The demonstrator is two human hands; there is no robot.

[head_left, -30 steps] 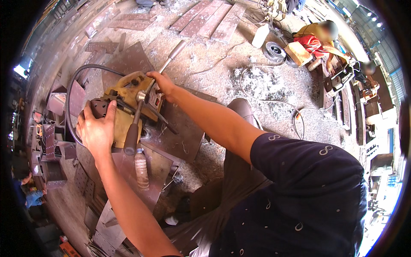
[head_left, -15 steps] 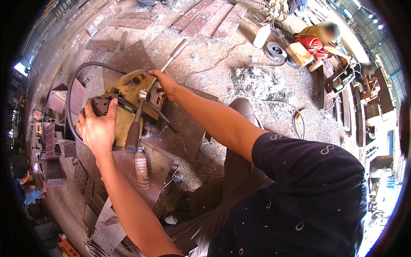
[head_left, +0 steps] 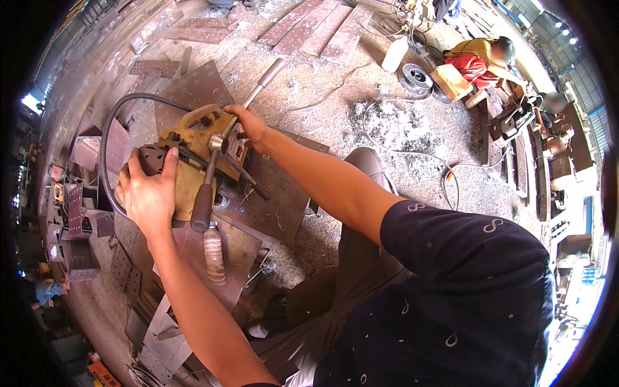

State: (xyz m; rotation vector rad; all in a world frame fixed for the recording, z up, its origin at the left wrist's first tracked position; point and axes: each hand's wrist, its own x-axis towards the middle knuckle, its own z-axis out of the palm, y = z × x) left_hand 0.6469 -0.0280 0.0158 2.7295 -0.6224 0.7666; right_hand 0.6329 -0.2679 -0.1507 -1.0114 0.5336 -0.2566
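1. Workshop floor (head_left: 303, 77), grey and strewn with pale metal shavings (head_left: 393, 126), carries rusty steel plates and a yellow magnetic drill (head_left: 193, 155).
2. The drill stands on a dark steel plate (head_left: 277, 200), near that plate's left edge, with its body leaning toward the person.
3. The left hand (head_left: 149, 197) lies over the drill's black rear motor cap (head_left: 147, 159), fingers spread and curled about it, grasping it.
4. The right hand (head_left: 248, 124) is closed round the hub of the feed handle at the drill's far side, grasping it.
5. One spoke of the handle (head_left: 267, 74) points away toward the far plates and ends in a grey grip; another spoke (head_left: 205, 193) points toward the person and ends in a dark grip.
6. A black hose (head_left: 113, 129) arcs from the drill's left side out over the floor and back.
7. A clear plastic bottle (head_left: 213, 255) lies on a second plate (head_left: 242, 258) just below the near grip.
8. More drilled plates (head_left: 316, 29) lie side by side at the floor's far edge.
9. A seated person in yellow and red (head_left: 480, 58) works well apart at the far right, beside a wire spool (head_left: 416, 79).
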